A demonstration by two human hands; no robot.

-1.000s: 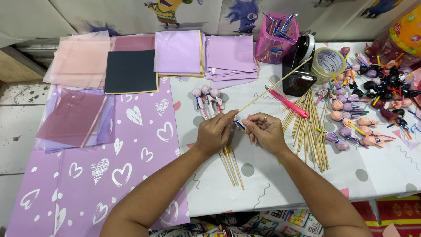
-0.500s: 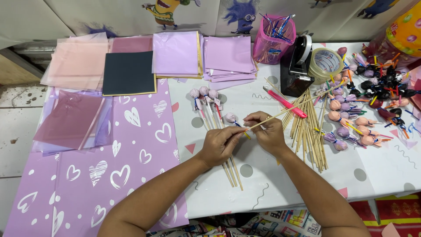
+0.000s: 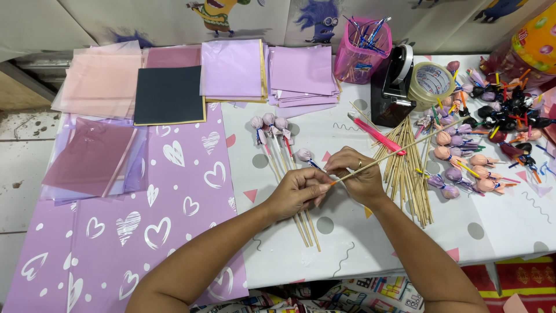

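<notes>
**Two Hands Pinched One Skewer at Mid-Table**

Both hands met at the centre of the table (image 3: pixel 347 255). The left hand (image 3: pixel 295 192) and right hand (image 3: pixel 360 178) each closed fingertips on a thin bamboo skewer (image 3: pixel 405 148), pale and straight, slanting up to the right over a loose pile of sticks (image 3: pixel 408 174). A lilac-wrapped lollipop (image 3: pixel 304 154) lay just beyond the knuckles, near three others on sticks (image 3: pixel 267 123). A pink knife (image 3: pixel 377 134) rested beside the tape dispenser (image 3: pixel 399 84). Bare tabletop lay open toward the near edge; heart-printed sheets (image 3: pixel 150 220) covered the left side, wrapped sweets (image 3: pixel 463 162) crowded the right.
</notes>
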